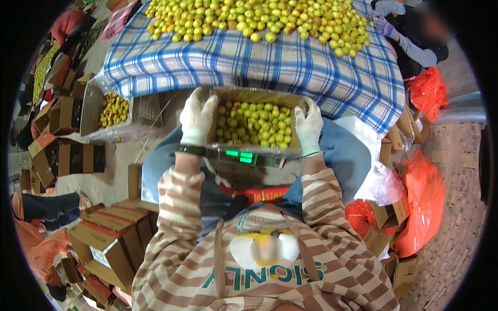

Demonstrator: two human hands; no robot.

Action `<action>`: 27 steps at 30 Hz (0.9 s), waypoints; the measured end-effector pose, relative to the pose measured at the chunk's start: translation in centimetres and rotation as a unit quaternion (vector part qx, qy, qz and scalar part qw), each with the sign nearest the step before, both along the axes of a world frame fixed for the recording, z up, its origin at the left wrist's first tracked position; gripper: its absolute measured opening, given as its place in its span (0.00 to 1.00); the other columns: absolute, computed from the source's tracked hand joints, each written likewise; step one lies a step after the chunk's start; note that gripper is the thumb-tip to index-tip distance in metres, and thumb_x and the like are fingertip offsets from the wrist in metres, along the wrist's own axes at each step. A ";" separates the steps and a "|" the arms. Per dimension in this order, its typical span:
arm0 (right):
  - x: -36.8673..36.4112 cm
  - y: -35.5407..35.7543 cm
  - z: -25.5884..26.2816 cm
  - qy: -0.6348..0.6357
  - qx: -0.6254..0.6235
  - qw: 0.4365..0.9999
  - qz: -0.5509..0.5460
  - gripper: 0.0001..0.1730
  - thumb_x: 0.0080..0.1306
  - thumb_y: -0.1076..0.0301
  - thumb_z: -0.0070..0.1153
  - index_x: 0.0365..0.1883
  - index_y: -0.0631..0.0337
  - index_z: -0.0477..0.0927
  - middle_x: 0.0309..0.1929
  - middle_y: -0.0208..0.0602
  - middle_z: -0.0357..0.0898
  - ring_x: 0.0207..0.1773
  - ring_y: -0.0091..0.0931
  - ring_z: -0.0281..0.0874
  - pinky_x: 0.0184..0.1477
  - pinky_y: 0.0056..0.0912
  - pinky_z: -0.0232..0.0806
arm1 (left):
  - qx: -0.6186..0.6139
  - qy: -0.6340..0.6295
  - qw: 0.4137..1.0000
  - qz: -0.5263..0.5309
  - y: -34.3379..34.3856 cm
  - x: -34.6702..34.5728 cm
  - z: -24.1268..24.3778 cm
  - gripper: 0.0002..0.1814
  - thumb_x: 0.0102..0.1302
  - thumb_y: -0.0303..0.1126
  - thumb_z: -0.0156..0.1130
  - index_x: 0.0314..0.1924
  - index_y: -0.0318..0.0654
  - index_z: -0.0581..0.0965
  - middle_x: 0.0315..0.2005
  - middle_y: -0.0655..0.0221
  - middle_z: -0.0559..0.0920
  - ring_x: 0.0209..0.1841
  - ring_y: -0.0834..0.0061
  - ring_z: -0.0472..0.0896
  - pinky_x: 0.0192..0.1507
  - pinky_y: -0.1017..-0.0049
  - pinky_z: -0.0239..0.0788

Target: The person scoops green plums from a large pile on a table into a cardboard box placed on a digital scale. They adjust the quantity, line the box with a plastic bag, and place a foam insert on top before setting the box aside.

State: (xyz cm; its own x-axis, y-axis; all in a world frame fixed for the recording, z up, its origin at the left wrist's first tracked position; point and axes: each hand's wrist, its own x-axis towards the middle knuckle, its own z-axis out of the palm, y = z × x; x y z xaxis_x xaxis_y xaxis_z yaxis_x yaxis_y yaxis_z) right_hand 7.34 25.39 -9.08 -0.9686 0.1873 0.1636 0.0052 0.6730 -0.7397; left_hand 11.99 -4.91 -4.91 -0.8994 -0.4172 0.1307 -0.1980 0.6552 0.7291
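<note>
A cardboard box (255,95) lined with clear plastic stands between my knees, partly filled with small green and yellowish-red fruits (268,122) that look like jujubes. My left hand (197,116), in a white knit glove, grips its left end. At the right end my right hand (308,120), gloved likewise, holds the rim with the thumb on the near side. Just below the box shows a digital scale (243,156) with lit green displays. Beyond it, a blue and white plaid cloth (249,64) carries a large heap of the same fruits (249,19).
A plastic-lined crate (91,109) with redder fruits stands at the left. Cardboard boxes (113,233) are stacked lower left. Red plastic bags (422,202) and more boxes lie at the right. A co-worker (412,42) sits at the upper right; other people are along the left.
</note>
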 end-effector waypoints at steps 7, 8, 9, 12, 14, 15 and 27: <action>-12.0 -6.1 4.9 0.071 0.002 0.986 0.149 0.15 0.63 0.69 0.58 0.48 0.59 0.81 0.49 0.47 0.80 0.52 0.44 0.78 0.56 0.42 0.69 | 0.065 0.109 0.986 -0.111 -2.3 -1.9 9.5 0.23 0.67 0.31 0.62 0.59 0.27 0.75 0.49 0.48 0.82 0.51 0.59 0.82 0.54 0.69 0.72; -13.8 -7.2 5.3 0.070 0.033 0.984 0.160 0.16 0.62 0.69 0.58 0.50 0.57 0.80 0.51 0.45 0.80 0.53 0.43 0.77 0.57 0.43 0.69 | 0.068 0.095 0.988 -0.104 -2.6 -2.1 9.1 0.22 0.67 0.29 0.61 0.58 0.27 0.75 0.47 0.49 0.83 0.49 0.62 0.83 0.53 0.70 0.73; -16.3 -7.7 4.3 0.106 0.087 0.975 0.172 0.17 0.62 0.69 0.58 0.51 0.54 0.80 0.53 0.42 0.79 0.55 0.41 0.76 0.57 0.44 0.69 | 0.058 0.106 0.987 -0.103 -2.8 -2.5 8.3 0.21 0.66 0.30 0.63 0.57 0.28 0.76 0.46 0.50 0.83 0.47 0.61 0.84 0.51 0.69 0.74; -20.8 -10.7 4.3 0.076 0.251 0.946 0.193 0.18 0.64 0.64 0.58 0.52 0.52 0.79 0.53 0.37 0.77 0.56 0.38 0.75 0.55 0.44 0.72 | -0.043 0.041 0.991 -0.118 -3.1 -2.7 7.2 0.20 0.65 0.32 0.64 0.55 0.30 0.78 0.46 0.50 0.83 0.45 0.59 0.84 0.49 0.69 0.75; -22.4 -12.9 4.1 0.071 0.295 0.926 0.224 0.15 0.63 0.63 0.58 0.48 0.53 0.80 0.49 0.39 0.79 0.55 0.40 0.76 0.56 0.45 0.71 | -0.003 0.024 0.992 -0.126 -2.7 -2.5 7.8 0.20 0.65 0.32 0.62 0.55 0.29 0.78 0.46 0.49 0.83 0.46 0.58 0.84 0.48 0.68 0.75; -22.5 -13.8 4.3 0.065 0.319 0.915 0.238 0.13 0.63 0.63 0.58 0.46 0.53 0.81 0.47 0.40 0.79 0.55 0.41 0.76 0.56 0.45 0.70 | -0.011 0.039 0.988 -0.150 -2.8 -2.3 7.3 0.20 0.65 0.32 0.63 0.55 0.30 0.78 0.45 0.49 0.83 0.46 0.55 0.84 0.48 0.68 0.75; -9.9 -11.8 7.3 -0.197 0.042 0.865 0.459 0.18 0.61 0.64 0.63 0.49 0.58 0.81 0.45 0.47 0.83 0.52 0.38 0.80 0.58 0.38 0.70 | -0.038 -0.013 0.990 -0.138 -4.8 -1.8 5.5 0.19 0.66 0.36 0.62 0.52 0.28 0.79 0.45 0.47 0.83 0.49 0.53 0.83 0.52 0.67 0.73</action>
